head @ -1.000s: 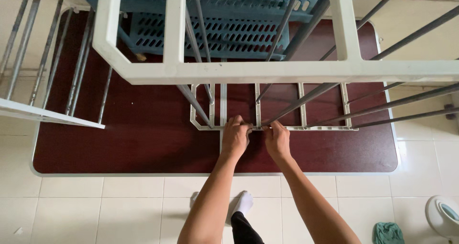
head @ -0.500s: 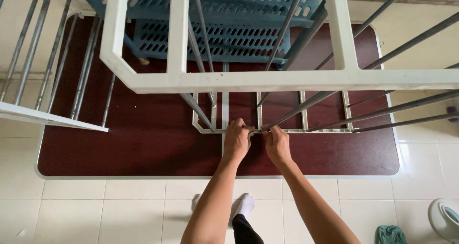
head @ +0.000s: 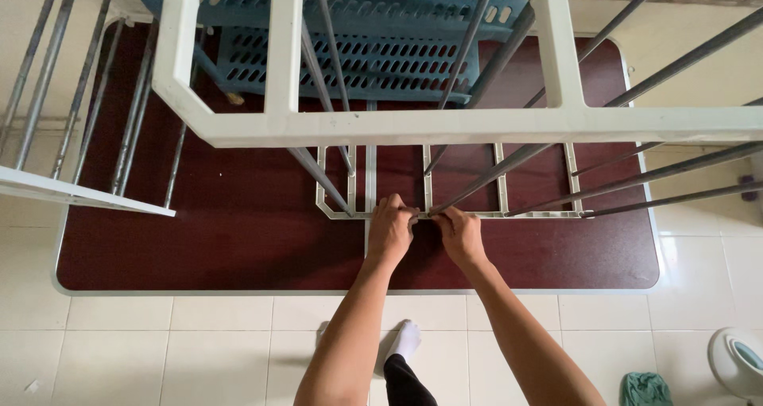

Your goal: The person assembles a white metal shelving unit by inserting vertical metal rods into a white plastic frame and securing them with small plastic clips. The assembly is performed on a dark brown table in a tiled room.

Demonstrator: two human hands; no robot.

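— Where are the hands?
— Left hand (head: 390,229) and right hand (head: 460,234) both pinch the near rail of the white rack frame (head: 461,213), fingers curled on it.
— And the frame?
— Flat on the dark red tabletop (head: 222,223), grey rods (head: 509,167) rising from it.

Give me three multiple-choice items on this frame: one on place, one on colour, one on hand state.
1. Where do the two hands meet?
A. on the lower white frame's front rail
B. on the blue basket
C. on the floor tiles

2. What colour is the board under the rack?
A. green
B. dark red-brown
C. yellow

3. How are the hands?
A. both hanging free
B. one raised overhead
C. both closed on the rail, side by side

Answers: 1 A, the left hand and right hand sit on the lower white frame. 2 B, the board is dark red-brown. 3 C, the fingers of both curl on the rail, where a grey rod comes down.
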